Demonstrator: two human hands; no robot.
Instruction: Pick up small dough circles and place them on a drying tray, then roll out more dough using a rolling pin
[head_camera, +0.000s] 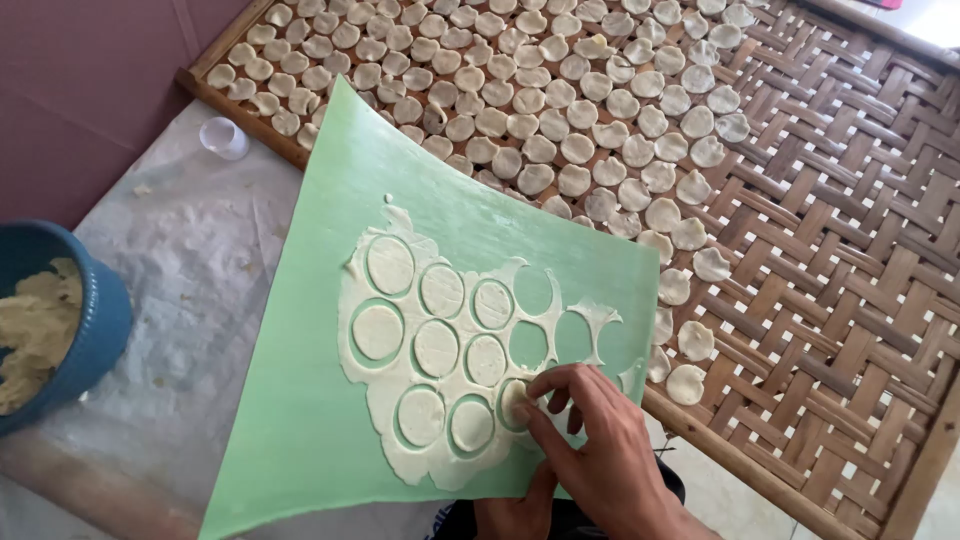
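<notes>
The right hand (590, 440) had its thumb and forefinger pinching the edge of a cut dough round (514, 400), lifting it from the rolled dough sheet (400, 440) on a green mat (300, 400). The left hand (515, 510) lay mostly hidden beneath the mat's near edge, seemingly propping it up; whether its fingers were spread could not be told. Beyond the fingers, more cut rounds sat in their rings, beside empty holes. Farther off, a woven bamboo tray (860, 260) held rows of dough discs (560, 110). To the far left stood a blue bowl (100, 330) of dough and a small clear cup (224, 137).
</notes>
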